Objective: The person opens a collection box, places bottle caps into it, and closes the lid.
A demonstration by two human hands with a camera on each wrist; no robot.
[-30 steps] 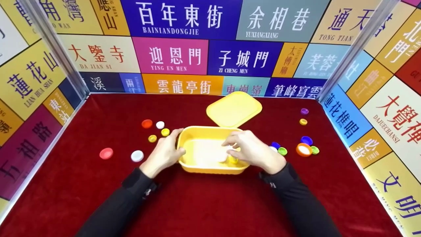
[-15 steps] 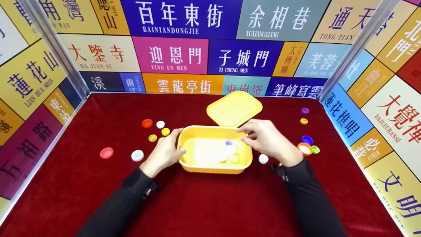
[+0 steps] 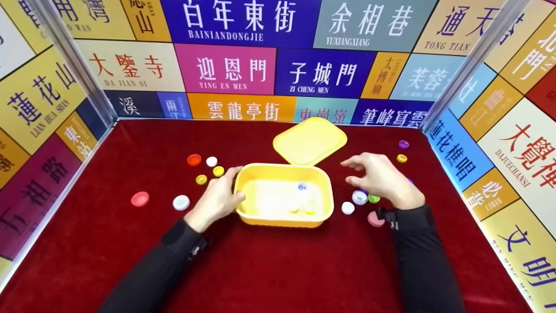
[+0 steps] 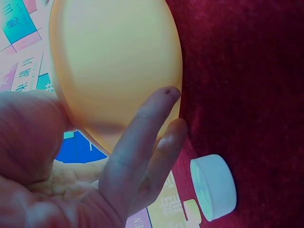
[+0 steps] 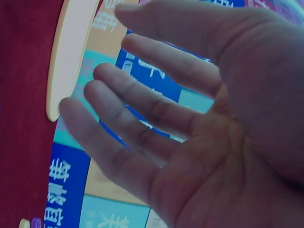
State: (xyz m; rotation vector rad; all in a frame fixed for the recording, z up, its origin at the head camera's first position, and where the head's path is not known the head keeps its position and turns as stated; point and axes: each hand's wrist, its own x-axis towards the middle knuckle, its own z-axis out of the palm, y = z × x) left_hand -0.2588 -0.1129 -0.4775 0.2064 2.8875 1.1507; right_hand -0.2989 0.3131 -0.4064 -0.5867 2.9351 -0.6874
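A yellow plastic box stands on the red tabletop with a few bottle caps inside; glare blurs some of them. A blue-and-white cap lies in its right half. My left hand grips the box's left end, fingers along its outer wall in the left wrist view. To the right of the box, my right hand hovers with spread, relaxed fingers and an empty palm. Below it lie a white cap, a clear cap, a green cap and a pink cap; the hand partly covers a blue one.
Behind the box lies its yellow lid. On the left are several caps, including a red cap, a coral cap and a white cap. A purple cap sits far right. Sign-printed panels wall the table.
My right hand has left the box's inside, moving right over the loose caps. A blue-and-white cap now shows in the box. The left hand keeps its hold.
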